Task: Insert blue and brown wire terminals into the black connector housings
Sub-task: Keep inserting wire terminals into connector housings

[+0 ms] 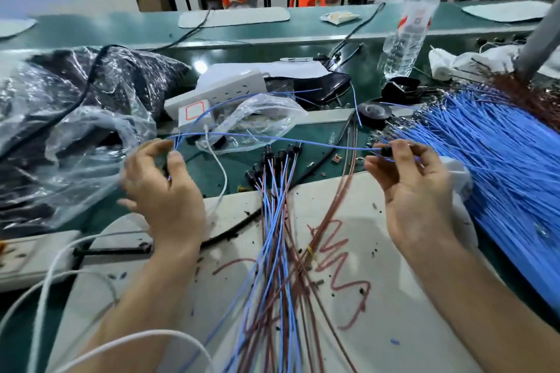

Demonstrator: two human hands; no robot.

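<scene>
My left hand pinches the ends of thin blue wires between thumb and fingers. One blue wire stretches across to my right hand, whose thumb and forefinger hold a small black connector housing at that wire's end. Between my hands lies a bundle of blue and brown wires with several black housings fitted at its far end. A thick sheaf of loose blue wires fans out at the right, with brown wires behind it.
Crumpled clear plastic bags fill the left. A white power strip, a small plastic bag, a roll of black tape and a water bottle stand behind. White cables cross the near left of the white mat.
</scene>
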